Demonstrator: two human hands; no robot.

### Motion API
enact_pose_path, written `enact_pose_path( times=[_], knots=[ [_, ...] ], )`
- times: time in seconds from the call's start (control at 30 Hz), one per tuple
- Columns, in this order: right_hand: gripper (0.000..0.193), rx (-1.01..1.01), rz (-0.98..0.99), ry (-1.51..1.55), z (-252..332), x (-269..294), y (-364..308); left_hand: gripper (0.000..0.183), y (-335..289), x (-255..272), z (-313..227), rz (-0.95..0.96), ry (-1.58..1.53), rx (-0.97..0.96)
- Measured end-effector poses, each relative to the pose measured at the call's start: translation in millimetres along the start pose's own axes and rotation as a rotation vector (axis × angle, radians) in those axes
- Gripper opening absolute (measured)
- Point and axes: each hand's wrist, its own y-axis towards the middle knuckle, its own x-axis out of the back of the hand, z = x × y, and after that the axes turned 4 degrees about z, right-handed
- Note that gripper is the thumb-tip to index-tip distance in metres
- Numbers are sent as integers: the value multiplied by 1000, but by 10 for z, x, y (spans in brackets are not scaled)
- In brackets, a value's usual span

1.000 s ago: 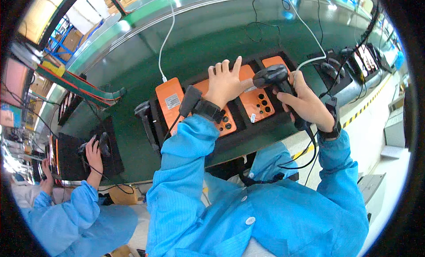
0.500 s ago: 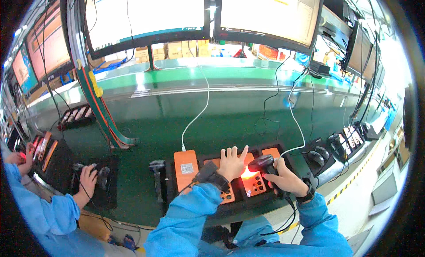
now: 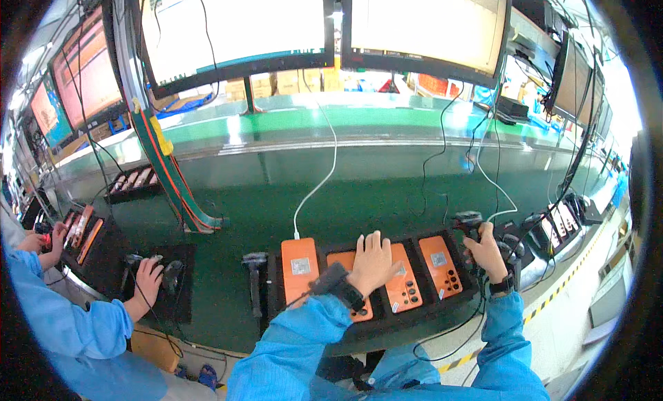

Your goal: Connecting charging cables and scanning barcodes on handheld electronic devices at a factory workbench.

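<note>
A black tray (image 3: 469, 290) holds orange phones with their camera sides up, each in its own slot. My left hand (image 3: 371, 263) is spread over the middle phones, palm down, and hides much of one phone (image 3: 361, 312). Its fingertips lie beside another phone (image 3: 402, 282). At the tray's right end my right hand (image 3: 487, 252) is closed round the handle of a black barcode scanner (image 3: 467, 221), held above the table. Below and left of it lies the rightmost phone (image 3: 440, 263). A white cable (image 3: 322, 180) runs to the top end of the leftmost phone (image 3: 300, 266).
Another black scanner (image 3: 255, 280) stands left of the tray. A co-worker's hand (image 3: 146, 280) rests among dark devices on a black mat (image 3: 181, 308). Two monitors (image 3: 235, 35) hang overhead. More phones in trays (image 3: 563, 225) and loose cables lie at right.
My right hand has carried the scanner right and away from the phones. Its red light no longer falls on them, and the rightmost phone is uncovered. My left hand remains spread.
</note>
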Motion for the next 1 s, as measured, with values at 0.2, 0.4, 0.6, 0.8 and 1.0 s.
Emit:
enact_pose_path(
  times=[0.2, 0.4, 0.6, 0.8, 1.0],
  knots=[
    [53, 87, -170, -305, -1635, 211, 985, 49, -9, 27, -101, -34, 92, 14],
    [34, 136, -280, -238, -1767, 124, 997, 41, 48, -89, -80, -49, -138, 91],
    [25, 362, -188, -109, -1052, 318, 356, 40, 21, 59, -135, -66, 43, 43],
    [24, 466, 100, -259, -222, 222, -198, 37, 171, -125, 14, -150, -43, 44],
    [19, 382, 387, 83, 240, 124, -266, 38, 217, 231, -5, 38, -387, 124]
  ],
)
